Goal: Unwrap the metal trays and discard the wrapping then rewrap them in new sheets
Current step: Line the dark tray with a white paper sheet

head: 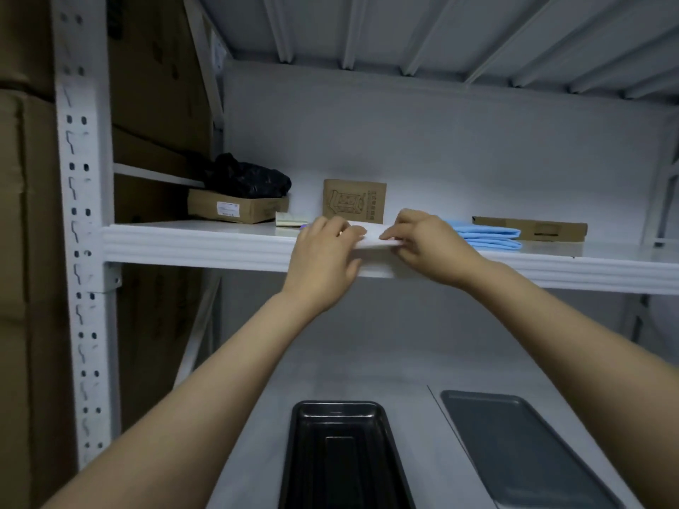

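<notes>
— White sheet [371, 238] at the front lip of the upper shelf [191, 242]: my left hand [323, 251] and right hand [426, 244] each pinch its near edge.
— What could go wrong?
— A quick pull, I judge, could drag the blue folded sheets [488, 238], lying further right on that shelf, over the lip. The black tray [341, 427] and grey tray [521, 446] lie bare below the shelf.
— Any writing?
— Printing on the brown packet [354, 200] at the shelf's back and on the box label [228, 208] at its left end; I can read neither.
</notes>
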